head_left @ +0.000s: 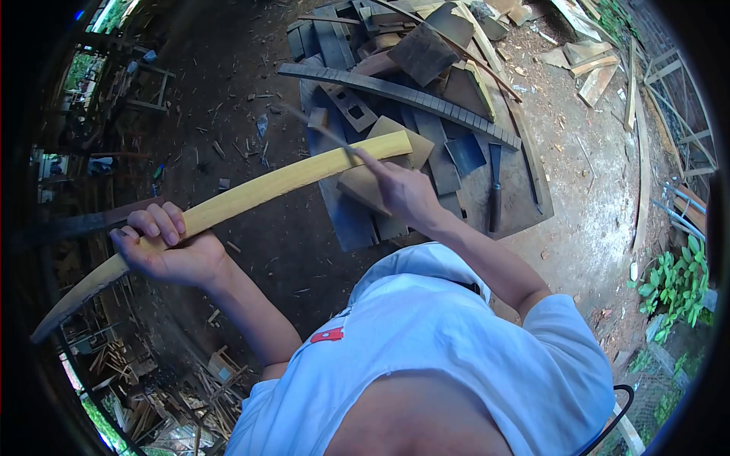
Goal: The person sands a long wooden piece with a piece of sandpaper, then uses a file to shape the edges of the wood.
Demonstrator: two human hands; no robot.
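While left hand (166, 245) is wrapped tight around the curved wood strip (258, 186), fingers curled over the top near its lower third, right hand (403, 194) is closed on a thin tool (323, 133) and laying it against the strip's upper end. Tool is motion-blurred, so can't tell whether it's a knife, file or rasp. Strip is held in the air, running from low left up toward the table (346, 224). Its top end sits over or on a tan block (420, 152) there; contact not clear.

Progress, my read: strip is already cut to its bowed shape. Faces look pale, clean and even along most of the length, and the lower tip tapers to a point. So rough shaping looks done, and this is trimming or smoothing at the upper end. Left to do: finish that end, maybe the edges. No coating or fittings on it as far as I can see.

Around: table is dark planks piled with offcuts, with a long dark notched strip (403, 95) across the back. A chisel (494, 194) lies just right of the right hand, untouched. Dirt floor (228, 76) is littered with chips. Plants (673, 285) far right.
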